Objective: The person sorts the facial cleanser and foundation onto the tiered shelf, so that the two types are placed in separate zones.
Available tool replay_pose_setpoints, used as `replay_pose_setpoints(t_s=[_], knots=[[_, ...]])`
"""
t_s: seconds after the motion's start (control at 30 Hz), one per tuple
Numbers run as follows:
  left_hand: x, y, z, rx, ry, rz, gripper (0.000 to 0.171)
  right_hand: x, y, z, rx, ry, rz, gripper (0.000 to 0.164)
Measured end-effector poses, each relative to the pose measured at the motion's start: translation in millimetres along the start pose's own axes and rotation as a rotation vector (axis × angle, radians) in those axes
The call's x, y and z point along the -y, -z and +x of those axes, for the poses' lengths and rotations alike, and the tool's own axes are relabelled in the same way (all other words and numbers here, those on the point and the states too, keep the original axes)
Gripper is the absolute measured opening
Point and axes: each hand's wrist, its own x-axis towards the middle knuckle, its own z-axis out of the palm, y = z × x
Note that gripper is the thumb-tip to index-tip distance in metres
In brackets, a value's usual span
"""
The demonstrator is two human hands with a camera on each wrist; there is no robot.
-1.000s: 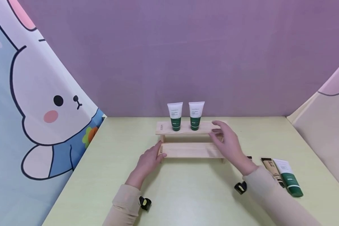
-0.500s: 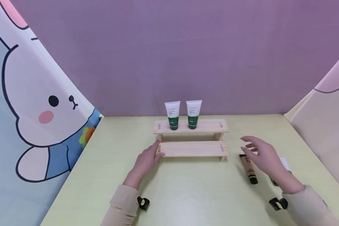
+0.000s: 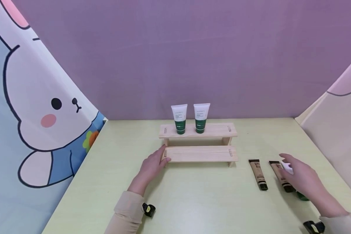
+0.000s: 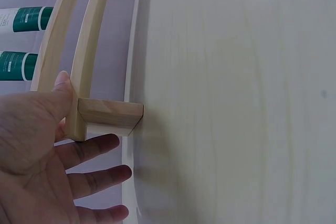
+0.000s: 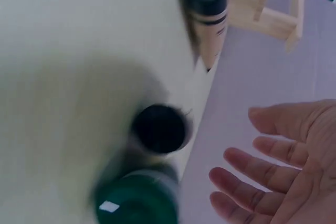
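My left hand [image 3: 152, 164] holds the left end of the lower board of a two-step wooden shelf [image 3: 200, 154]. In the left wrist view, thumb and index finger are at the board's end, the other fingers stretched out past it. Two white-and-green squeeze tubes [image 3: 179, 119] [image 3: 201, 117] stand upright on the upper step. My right hand [image 3: 304, 177] hovers with parted fingers over a larger white-and-green tube [image 3: 286, 167], mostly hidden beneath it. Left of that hand lie two brown tubes with black caps [image 3: 258, 175] [image 3: 278, 172].
A pale table [image 3: 199, 201] carries everything. Behind it hangs a purple cloth backdrop [image 3: 193, 58], with a rabbit-printed cloth [image 3: 32, 107] at the left and a pale cloth [image 3: 339, 130] at the right.
My right hand has left the shelf's right end and moved right and toward me, over the lying tubes. The left hand stays on the shelf, and the standing tubes keep their places.
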Motion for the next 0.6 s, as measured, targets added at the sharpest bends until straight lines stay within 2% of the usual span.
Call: replay_pose_setpoints(t_s=[0.37,0.6], knots=[[-1.1,-0.2,-0.8,0.0,0.001,0.006,0.063,-33,4,-12,0.073,-0.075,-0.059,0.044],[-1.8,0.4,-1.0,0.008,0.012,0.005,0.064,-49,5,-15,0.125,-0.137,-0.034,0.057]])
